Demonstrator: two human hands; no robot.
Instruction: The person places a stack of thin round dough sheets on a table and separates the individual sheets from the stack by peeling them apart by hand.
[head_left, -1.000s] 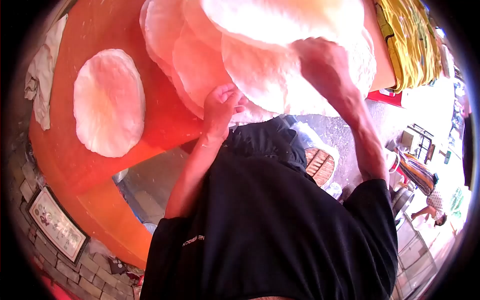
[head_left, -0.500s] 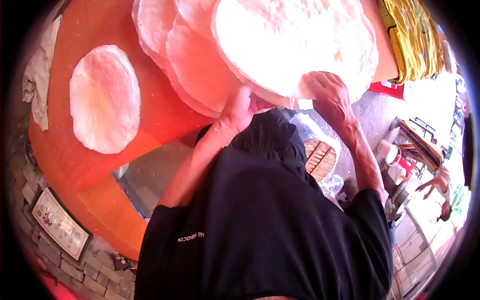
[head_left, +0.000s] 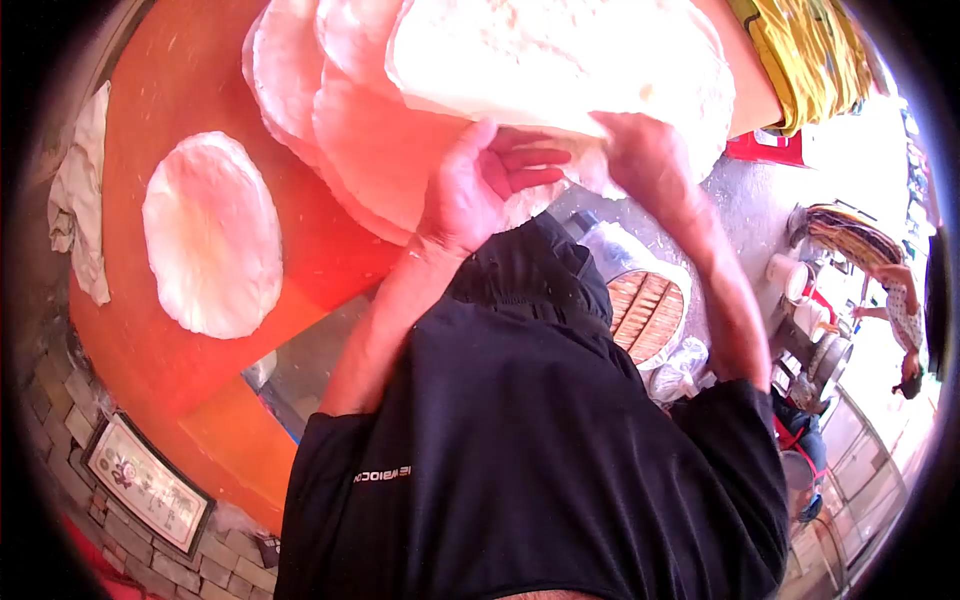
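Large, round, flat sheets of dough lie overlapping on the orange table. The topmost dough sheet is washed out by bright light, and its near edge is raised. At that edge my right hand is closed, fingers pinching the dough's rim. My left hand is palm up beside the same edge, fingers stretched out and apart, thumb close to the rim; whether it touches cannot be made out. Under them, a pinkish lower dough sheet shows on the left. A smaller oval dough piece rests apart on the table's left.
The orange table has a whitish cloth at its left edge. Yellow patterned fabric lies at upper right. Below stands a plastic-wrapped round basket. A framed picture is at lower left. Another person bends at far right.
My right hand has lifted the top sheet's near edge slightly away from me. My left hand has turned palm up and its fingers have spread. The person at right has moved nearer the round stack.
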